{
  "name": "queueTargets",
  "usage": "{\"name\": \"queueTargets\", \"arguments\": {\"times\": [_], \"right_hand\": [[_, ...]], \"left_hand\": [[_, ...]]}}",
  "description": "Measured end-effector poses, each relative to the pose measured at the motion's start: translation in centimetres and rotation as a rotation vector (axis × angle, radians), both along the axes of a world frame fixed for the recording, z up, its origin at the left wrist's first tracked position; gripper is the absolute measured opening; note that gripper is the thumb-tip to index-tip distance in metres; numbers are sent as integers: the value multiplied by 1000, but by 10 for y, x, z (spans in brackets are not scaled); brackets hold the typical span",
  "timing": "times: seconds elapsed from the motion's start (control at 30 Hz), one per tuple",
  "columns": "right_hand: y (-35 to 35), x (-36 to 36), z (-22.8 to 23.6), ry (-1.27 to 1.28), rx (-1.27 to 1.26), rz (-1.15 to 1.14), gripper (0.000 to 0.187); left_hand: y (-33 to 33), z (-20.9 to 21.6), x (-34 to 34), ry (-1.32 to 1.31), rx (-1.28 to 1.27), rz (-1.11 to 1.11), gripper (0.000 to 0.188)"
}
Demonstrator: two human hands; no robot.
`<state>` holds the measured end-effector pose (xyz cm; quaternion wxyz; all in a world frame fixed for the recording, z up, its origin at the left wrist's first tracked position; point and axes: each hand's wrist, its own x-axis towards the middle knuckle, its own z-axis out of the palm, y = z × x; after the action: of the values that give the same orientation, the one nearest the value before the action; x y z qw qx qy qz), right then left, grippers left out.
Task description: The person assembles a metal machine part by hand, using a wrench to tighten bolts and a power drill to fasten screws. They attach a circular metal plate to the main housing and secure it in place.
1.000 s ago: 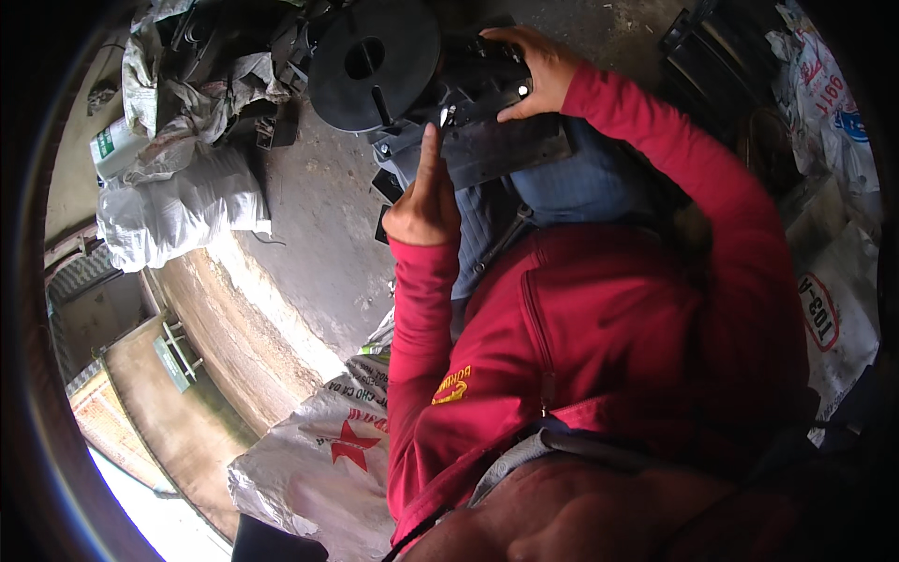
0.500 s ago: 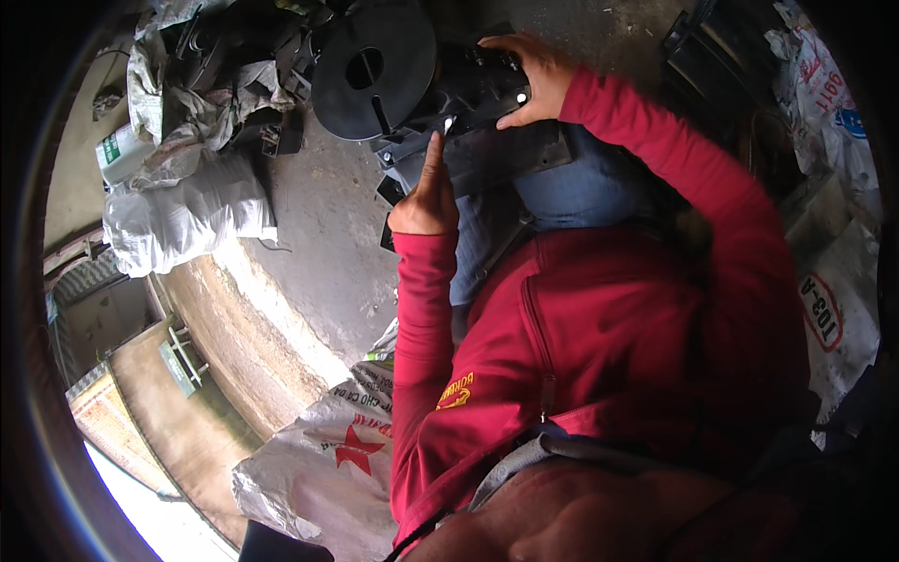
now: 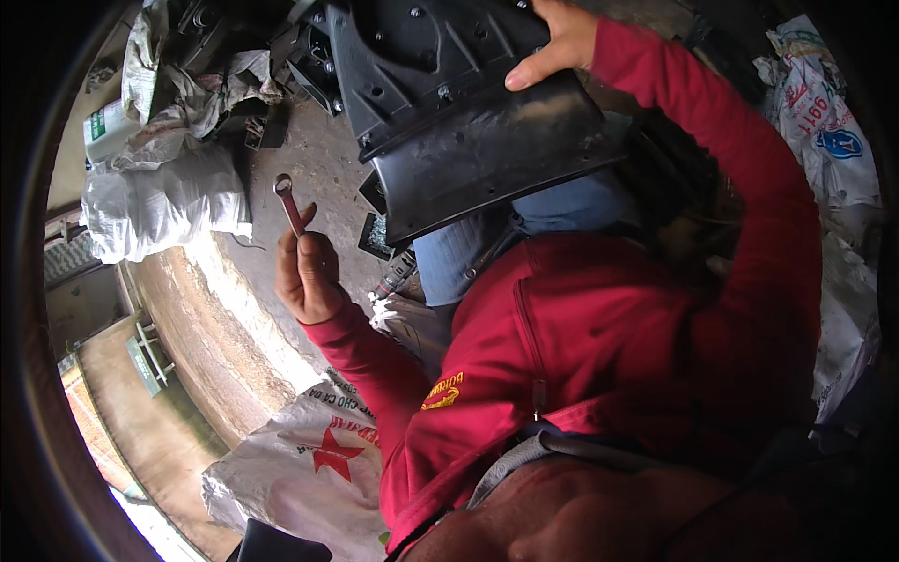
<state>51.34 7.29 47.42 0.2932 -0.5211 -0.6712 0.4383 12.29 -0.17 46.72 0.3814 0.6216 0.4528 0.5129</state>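
Note:
My left hand [image 3: 316, 276] is closed round a ring spanner [image 3: 288, 201], its ring end pointing up and away from the other work. My right hand [image 3: 559, 45] grips the far right edge of a large black plastic housing [image 3: 496, 150], thumb on its face and the other fingers mostly hidden. Ribs and several bolts show on the housing, which is tilted up over my knees. A bolt [image 3: 445, 93] sits near the middle of its seam. The spanner is held apart from the housing, to its left.
Beside my left knee are a small box of screws [image 3: 376, 234] and a power tool [image 3: 398, 273]. White sacks [image 3: 169, 201] lie at the left, another sack [image 3: 309, 468] near my left elbow. More sacks [image 3: 824, 140] stand at the far right.
My left hand has moved left and down, away from the bolt, and the spanner now shows upright. The housing has tilted up toward me, its round disc out of sight, with my right hand still on it.

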Motion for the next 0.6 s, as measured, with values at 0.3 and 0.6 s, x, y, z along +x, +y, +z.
{"name": "queueTargets", "arguments": {"times": [0.3, 0.6], "right_hand": [[-36, 20, -48, 461, -482, -51, 70], [-62, 0, -45, 354, -239, -2, 80]], "left_hand": [[18, 36, 17, -226, 137, -97, 22], [32, 78, 33, -91, 29, -301, 14]]}}
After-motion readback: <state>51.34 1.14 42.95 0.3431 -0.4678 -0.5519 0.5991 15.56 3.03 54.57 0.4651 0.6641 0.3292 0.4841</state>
